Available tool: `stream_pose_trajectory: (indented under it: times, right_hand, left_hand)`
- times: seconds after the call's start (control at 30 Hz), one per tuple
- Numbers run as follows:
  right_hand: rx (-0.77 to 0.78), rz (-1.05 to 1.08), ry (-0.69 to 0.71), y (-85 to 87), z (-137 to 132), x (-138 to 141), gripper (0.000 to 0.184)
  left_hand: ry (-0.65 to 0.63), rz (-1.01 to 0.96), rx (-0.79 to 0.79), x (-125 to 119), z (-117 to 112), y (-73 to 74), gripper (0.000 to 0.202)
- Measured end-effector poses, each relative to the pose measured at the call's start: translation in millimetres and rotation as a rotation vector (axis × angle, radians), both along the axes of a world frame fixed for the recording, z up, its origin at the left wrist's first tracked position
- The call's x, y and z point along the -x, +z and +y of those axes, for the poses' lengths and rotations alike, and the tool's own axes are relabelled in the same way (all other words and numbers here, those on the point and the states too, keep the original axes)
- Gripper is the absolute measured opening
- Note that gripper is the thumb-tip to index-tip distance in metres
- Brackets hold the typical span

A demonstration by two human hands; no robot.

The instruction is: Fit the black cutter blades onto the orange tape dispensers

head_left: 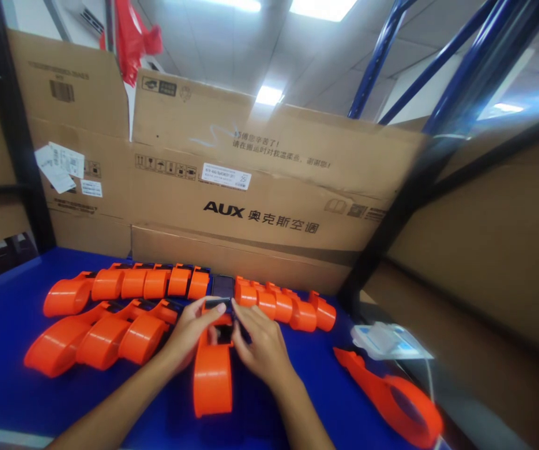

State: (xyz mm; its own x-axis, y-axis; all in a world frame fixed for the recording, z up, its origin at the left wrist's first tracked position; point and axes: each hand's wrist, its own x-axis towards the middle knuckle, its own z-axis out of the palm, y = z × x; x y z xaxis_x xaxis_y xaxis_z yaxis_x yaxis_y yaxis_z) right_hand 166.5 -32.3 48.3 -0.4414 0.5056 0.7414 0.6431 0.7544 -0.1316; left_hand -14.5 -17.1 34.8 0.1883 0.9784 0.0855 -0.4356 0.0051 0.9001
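Note:
At the middle of the blue surface, an orange rolled band (212,381) hangs toward me from between my hands. My left hand (197,328) is closed on its dark upper end, thumb on top. From the other side my right hand (261,342) pinches the same end, its fingertips partly hiding the small dark part (217,303) there. Just beyond my fingers lies a dark flat rectangular object (223,286). Similar orange bands with dark ends stand in rows to the left (106,340) and right (303,314).
A blue tabletop (7,331) spreads under everything. Cardboard panels (176,206) rise behind it, between dark rack posts (386,219). At right, a loose orange band (391,400) lies near a white-and-blue packet (391,340) and a white cable (429,378).

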Motion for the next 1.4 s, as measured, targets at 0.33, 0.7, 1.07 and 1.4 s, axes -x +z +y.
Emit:
stream_pose_trajectory:
  times: [0.33, 0.7, 1.07, 1.4]
  right_hand:
    - [-0.041, -0.023, -0.062, -3.4, 1, 2, 0.052]
    - [-0.097, -0.013, -0.083, -10.4, 5, -2, 0.039]
    - [0.026, 0.045, 0.034, 0.1, 3, -4, 0.038]
    - [0.067, 0.080, 0.013, -2.5, 2, -3, 0.033]
  left_hand:
    - [-0.019, 0.067, -0.075, -2, -6, 1.3, 0.044]
    - [-0.066, 0.077, -0.099, -1, -10, 0.4, 0.033]
    - [-0.038, 0.019, -0.085, -4, -3, -4.3, 0.031]
    - [-0.070, 0.019, -0.069, -2, -4, -4.5, 0.030]
